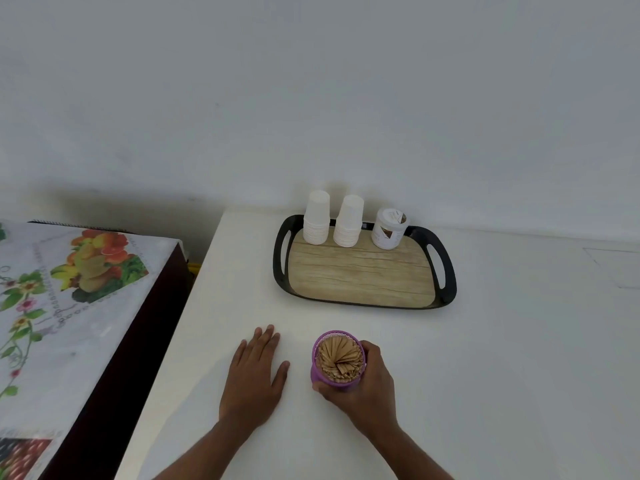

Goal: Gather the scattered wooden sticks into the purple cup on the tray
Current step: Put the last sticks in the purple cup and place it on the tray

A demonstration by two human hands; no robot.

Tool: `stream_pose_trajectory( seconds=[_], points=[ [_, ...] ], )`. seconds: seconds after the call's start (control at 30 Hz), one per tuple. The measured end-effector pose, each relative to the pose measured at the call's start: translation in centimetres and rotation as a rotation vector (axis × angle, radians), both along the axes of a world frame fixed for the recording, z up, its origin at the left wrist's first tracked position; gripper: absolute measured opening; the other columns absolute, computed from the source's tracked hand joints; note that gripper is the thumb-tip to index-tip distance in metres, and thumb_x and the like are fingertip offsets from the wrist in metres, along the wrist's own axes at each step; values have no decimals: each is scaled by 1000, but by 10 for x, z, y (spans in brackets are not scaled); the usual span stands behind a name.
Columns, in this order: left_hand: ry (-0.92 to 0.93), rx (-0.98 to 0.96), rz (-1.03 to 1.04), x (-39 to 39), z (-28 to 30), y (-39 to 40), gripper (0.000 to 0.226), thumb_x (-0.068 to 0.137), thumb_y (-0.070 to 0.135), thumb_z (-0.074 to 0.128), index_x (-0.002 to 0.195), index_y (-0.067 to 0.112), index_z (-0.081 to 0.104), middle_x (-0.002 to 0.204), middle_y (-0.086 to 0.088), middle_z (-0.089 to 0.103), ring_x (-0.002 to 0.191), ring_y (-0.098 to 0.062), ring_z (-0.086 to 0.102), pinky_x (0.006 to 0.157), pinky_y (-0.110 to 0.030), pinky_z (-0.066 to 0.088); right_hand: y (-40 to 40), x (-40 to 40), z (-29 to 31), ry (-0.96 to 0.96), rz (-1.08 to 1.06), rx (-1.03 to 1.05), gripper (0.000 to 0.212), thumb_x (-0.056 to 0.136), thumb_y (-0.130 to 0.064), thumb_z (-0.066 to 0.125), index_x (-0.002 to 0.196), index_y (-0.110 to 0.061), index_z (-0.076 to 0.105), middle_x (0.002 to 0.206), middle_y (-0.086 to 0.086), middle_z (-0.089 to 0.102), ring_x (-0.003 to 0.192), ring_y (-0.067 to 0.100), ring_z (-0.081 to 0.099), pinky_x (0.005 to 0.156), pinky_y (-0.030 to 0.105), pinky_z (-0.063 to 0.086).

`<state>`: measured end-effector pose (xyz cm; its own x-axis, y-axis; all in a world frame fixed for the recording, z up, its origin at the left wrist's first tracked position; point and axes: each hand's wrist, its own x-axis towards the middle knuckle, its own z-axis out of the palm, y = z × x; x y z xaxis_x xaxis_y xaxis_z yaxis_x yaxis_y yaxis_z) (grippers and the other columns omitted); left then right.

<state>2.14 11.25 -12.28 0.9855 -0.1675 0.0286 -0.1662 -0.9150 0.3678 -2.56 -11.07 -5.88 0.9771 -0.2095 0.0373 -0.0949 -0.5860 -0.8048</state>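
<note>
Right hand (367,386) nearest, fingers (320,388) wrapped round the purple cup (337,362), which stands on the white bench (502,341), packed with wooden sticks (341,358). Left hand (254,372) flat, fingers spread, holding nothing. No loose sticks visible; gathering looks finished. Next: carry cup upright onto the tray (360,271).

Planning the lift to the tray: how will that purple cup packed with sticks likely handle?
The purple cup looks tall and narrow, so it may tip if nudged. The wooden sticks stand loose and could spill when tilted. The right hand wraps it, so probably light.
</note>
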Motion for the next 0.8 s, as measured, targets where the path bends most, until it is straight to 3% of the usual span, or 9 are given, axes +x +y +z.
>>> stream_pose_trajectory(
  seconds=[0.13, 0.37, 0.47, 0.57, 0.6, 0.7, 0.8],
  points=[
    [8, -8, 6, -1, 0, 1, 73, 96, 63, 18, 158, 25, 31, 166, 6, 23, 155, -13, 14, 125, -36, 10, -4, 5, -4, 4, 37, 3, 98, 44, -79, 87, 122, -34, 49, 111, -21, 64, 98, 6, 67, 76, 24, 61],
    [41, 18, 6, -1, 0, 1, 71, 97, 62, 20, 159, 27, 28, 167, 8, 20, 155, -11, 10, 125, -34, 8, -2, 17, 12, -84, 14, 34, 97, 45, -81, 85, 123, -37, 45, 112, -23, 62, 101, 1, 65, 76, 13, 56],
    [34, 19, -5, 2, 6, 2, 69, 96, 60, 26, 154, 25, 39, 163, 6, 33, 152, -15, 26, 123, -36, 19, 0, 37, 25, -122, 17, 42, 96, 47, -80, 85, 124, -37, 47, 113, -22, 63, 103, 2, 64, 78, 15, 57],
    [-8, 15, -24, 9, 13, 11, 67, 95, 58, 30, 148, 22, 48, 156, 3, 46, 144, -19, 43, 117, -36, 33, 2, 65, 38, -159, 4, 26, 99, 46, -77, 88, 125, -32, 49, 113, -18, 64, 101, 3, 65, 78, 27, 61],
    [-10, 24, -29, 12, 13, 15, 67, 97, 58, 30, 151, 22, 43, 159, 3, 41, 147, -19, 38, 119, -35, 30, 4, 75, 43, -169, 3, 25, 99, 46, -75, 89, 125, -31, 49, 113, -17, 64, 100, 4, 64, 78, 30, 62],
    [20, 53, -39, 17, 11, 22, 73, 99, 62, 20, 162, 24, 16, 168, 8, 8, 156, -12, 1, 127, -34, 9, 12, 104, 51, -191, 20, 24, 95, 49, -68, 92, 124, -29, 49, 112, -17, 63, 101, 4, 64, 78, 34, 62],
    [41, 37, -52, 18, 14, 18, 77, 96, 64, 11, 162, 26, 3, 169, 10, -3, 155, -8, -10, 128, -32, 3, 17, 127, 52, -185, 38, 21, 94, 49, -65, 95, 123, -27, 50, 112, -15, 65, 100, 3, 64, 79, 34, 62]
  ],
)
